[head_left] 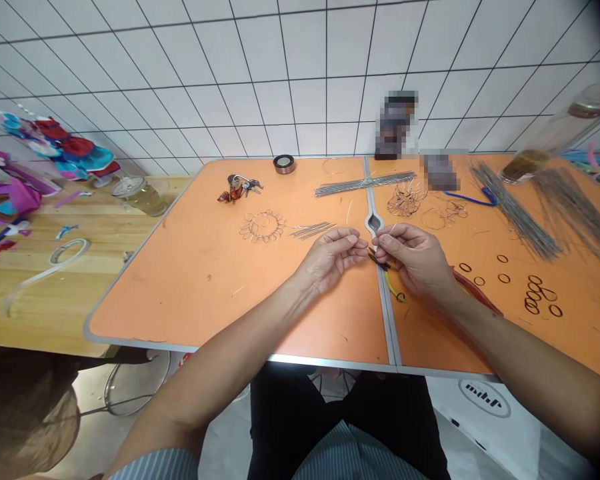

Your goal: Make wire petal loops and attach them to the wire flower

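Note:
Over the middle of the orange table, my left hand [336, 259] has its thumb and fingertips pinched together; what they hold, if anything, is too small to tell. To its right, my right hand [414, 259] is closed in a pinch, with a thin wire [393, 228] showing at its fingertips. The pliers [379, 260], with black jaws and a yellow handle, lie below and between the hands. Left of my left hand are a bundle of short wires [314, 230] and a looped wire ring [263, 227]. Tangled copper wire [405, 199] lies beyond my right hand.
Long wire bundles [517, 212] lie on the right, near several dark rings [534, 293]. Black tape [284, 164] and a keyring bunch [240, 188] sit toward the back. A glass jar [140, 195] and white tape roll [70, 252] are on the wooden surface at left.

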`<state>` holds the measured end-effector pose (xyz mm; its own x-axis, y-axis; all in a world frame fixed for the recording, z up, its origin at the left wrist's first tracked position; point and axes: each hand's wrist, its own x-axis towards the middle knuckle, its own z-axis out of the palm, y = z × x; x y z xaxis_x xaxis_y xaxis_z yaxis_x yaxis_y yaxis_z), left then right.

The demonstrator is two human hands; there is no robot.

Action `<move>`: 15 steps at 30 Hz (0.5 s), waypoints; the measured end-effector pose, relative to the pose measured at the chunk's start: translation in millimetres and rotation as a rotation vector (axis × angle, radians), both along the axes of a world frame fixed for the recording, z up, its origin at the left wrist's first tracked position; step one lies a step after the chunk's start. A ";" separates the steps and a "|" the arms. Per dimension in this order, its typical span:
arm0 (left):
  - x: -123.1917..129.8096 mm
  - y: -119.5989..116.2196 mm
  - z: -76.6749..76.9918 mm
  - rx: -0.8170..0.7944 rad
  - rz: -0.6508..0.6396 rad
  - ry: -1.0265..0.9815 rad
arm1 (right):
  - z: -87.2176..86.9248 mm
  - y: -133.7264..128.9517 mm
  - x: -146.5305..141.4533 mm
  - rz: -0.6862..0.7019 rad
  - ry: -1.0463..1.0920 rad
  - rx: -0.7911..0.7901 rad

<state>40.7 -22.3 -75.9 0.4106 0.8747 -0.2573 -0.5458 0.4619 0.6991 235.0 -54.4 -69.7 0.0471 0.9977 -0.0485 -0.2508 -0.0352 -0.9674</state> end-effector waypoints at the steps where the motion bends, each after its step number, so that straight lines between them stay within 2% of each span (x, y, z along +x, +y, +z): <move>1: 0.1 -0.3 -0.8 -0.003 -0.009 -0.002 | 1.4 -0.1 -0.1 0.003 0.017 -0.013; 8: 0.7 -3.0 -4.1 -0.022 -0.089 0.003 | 9.5 -1.7 0.4 0.077 0.117 -0.028; 15: -3.5 0.3 0.3 0.033 -0.037 0.144 | 5.7 -0.9 3.0 0.137 0.056 -0.023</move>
